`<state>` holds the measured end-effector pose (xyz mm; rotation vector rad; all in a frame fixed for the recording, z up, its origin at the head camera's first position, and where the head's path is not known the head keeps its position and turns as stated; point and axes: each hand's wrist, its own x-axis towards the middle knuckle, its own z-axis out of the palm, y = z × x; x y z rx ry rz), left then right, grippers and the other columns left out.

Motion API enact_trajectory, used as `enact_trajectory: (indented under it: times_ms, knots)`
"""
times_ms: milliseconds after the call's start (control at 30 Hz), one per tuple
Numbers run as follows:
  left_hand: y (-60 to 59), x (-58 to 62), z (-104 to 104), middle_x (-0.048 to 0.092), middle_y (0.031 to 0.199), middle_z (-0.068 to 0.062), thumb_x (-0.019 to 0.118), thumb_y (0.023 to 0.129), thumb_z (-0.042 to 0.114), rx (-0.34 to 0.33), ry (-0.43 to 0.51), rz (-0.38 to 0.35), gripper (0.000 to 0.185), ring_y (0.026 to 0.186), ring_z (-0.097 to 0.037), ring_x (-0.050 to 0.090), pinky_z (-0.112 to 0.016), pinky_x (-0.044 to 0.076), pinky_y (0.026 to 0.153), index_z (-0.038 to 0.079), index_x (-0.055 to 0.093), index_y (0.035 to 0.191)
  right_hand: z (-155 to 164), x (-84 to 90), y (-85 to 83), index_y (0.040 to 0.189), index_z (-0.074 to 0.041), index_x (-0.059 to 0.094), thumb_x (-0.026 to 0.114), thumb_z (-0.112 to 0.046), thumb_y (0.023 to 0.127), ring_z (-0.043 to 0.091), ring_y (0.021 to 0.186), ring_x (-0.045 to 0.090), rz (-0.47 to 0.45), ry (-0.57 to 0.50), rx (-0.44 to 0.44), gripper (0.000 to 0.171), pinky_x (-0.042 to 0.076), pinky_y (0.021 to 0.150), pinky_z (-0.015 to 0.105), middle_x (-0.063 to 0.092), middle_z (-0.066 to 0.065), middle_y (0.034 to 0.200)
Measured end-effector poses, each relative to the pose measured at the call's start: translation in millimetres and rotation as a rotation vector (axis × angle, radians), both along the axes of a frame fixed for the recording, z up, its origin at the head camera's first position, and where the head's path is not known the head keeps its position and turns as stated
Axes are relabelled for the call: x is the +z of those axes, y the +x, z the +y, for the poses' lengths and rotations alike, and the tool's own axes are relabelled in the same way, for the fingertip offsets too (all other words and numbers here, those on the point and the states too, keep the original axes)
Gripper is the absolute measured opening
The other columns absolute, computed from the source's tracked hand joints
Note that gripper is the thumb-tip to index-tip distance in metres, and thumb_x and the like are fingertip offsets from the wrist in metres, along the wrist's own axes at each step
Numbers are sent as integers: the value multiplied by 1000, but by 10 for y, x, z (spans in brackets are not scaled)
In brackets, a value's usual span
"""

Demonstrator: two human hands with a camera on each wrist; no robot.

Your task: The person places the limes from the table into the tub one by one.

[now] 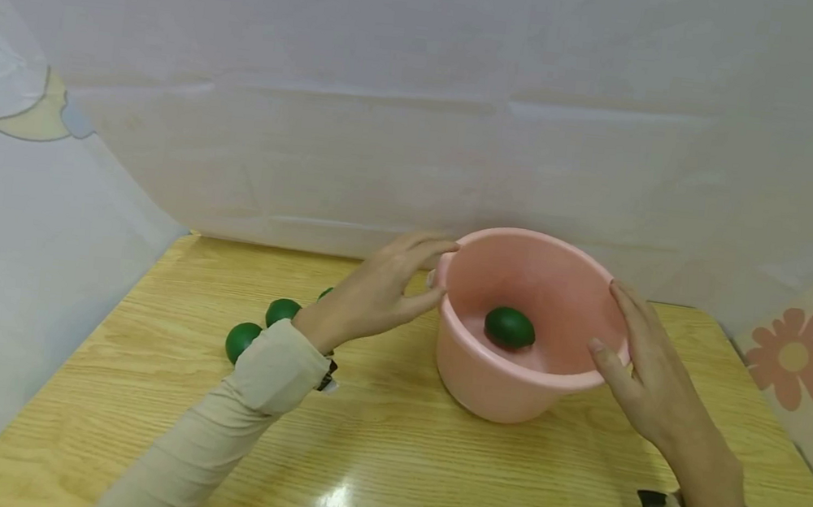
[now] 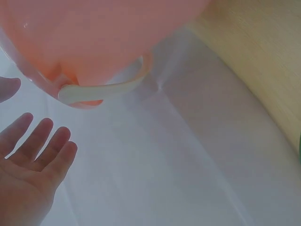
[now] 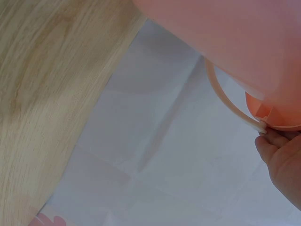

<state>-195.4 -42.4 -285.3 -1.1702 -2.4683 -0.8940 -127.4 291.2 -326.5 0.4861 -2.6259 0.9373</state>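
Note:
A pink plastic bucket [image 1: 489, 384] stands on the wooden table, its mouth facing up and toward me. Inside on its floor lies one green, avocado-like fruit [image 1: 509, 328]. At the left rim, my left hand [image 1: 381, 288] holds nothing; its fingers are spread and loosely bent, and the left wrist view shows the fingertips apart from the bucket. On the opposite side, my right hand [image 1: 651, 383] grips the rim, thumb over the inner edge and fingers outside. In the right wrist view those fingers are under the rim beside the end of the bucket's pale handle [image 3: 225, 101].
More green fruits [image 1: 242, 342] lie on the table [image 1: 386, 464] to the left, partly hidden behind my left wrist and sleeve. A pale cloth wall [image 1: 357, 159] rises right behind the table's far edge. A printed flower [image 1: 801, 357] shows on the right side cloth.

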Motion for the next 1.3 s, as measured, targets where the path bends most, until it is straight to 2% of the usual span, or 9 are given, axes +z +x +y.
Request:
enact_trajectory:
  times_ms: [233, 567, 833, 1100, 1300]
  knots:
    - [38, -17, -103, 56, 141, -7, 63, 97, 20, 0, 4, -17, 48, 134, -22, 51, -39, 42, 113, 7, 52, 142, -9, 12, -12, 159, -15, 21, 54, -22, 98, 46, 147, 22, 0, -4, 3, 70, 20, 110, 74, 21, 16, 163]
    - [80, -70, -227, 56, 140, -8, 65, 96, 18, -48, 20, -3, 48, 130, -21, 53, -38, 44, 111, 6, 52, 140, -19, 23, -10, 159, -15, 20, 54, -23, 99, 47, 147, 21, -7, 0, 3, 70, 19, 111, 74, 21, 17, 163]
    - [149, -104, -332, 55, 142, -6, 66, 96, 18, 12, -23, -7, 49, 136, -22, 48, -40, 41, 115, 8, 51, 141, -15, 35, -9, 159, -14, 20, 54, -23, 99, 48, 148, 20, -11, -1, 4, 70, 18, 111, 74, 21, 18, 163]
    - [174, -158, -444, 52, 142, -7, 66, 96, 17, 17, -47, -11, 50, 135, -22, 48, -42, 44, 111, 8, 50, 142, -11, 38, -11, 160, -14, 20, 53, -23, 99, 48, 148, 19, -22, 6, 5, 70, 18, 111, 74, 19, 17, 164]
    - [201, -185, -544, 53, 142, -7, 67, 95, 16, 49, -64, -14, 51, 134, -24, 50, -42, 46, 109, 6, 50, 142, -10, 44, -6, 160, -15, 19, 53, -23, 99, 48, 148, 18, -26, 8, 9, 70, 18, 110, 75, 19, 16, 164]
